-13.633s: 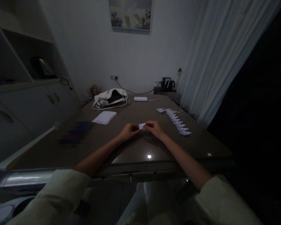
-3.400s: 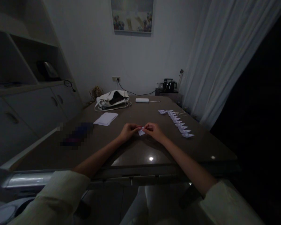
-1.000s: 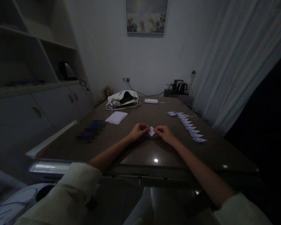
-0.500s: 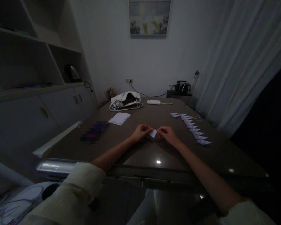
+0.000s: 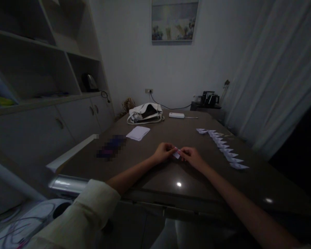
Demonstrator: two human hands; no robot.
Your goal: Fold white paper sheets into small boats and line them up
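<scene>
My left hand (image 5: pixel 164 153) and my right hand (image 5: pixel 192 156) meet over the middle of the dark table (image 5: pixel 155 173). Between their pinched fingertips is a small folded piece of white paper (image 5: pixel 176 154), mostly hidden by the fingers. To the right, a row of several small folded paper pieces (image 5: pixel 224 148) lies in a line on the table. A small stack of flat white paper sheets (image 5: pixel 138 132) rests further back on the left.
A white handbag (image 5: pixel 145 113) and a white power bank (image 5: pixel 176 115) with a cable lie at the table's far end. A kettle (image 5: pixel 208 99) stands on a side table behind. Cabinets and shelves (image 5: pixel 54 103) line the left; a curtain (image 5: pixel 269 79) hangs on the right.
The camera view has swung to the left and tilted, so the table shifts right in the picture. My hands have closed in on the small paper, which now shows less between the fingers.
</scene>
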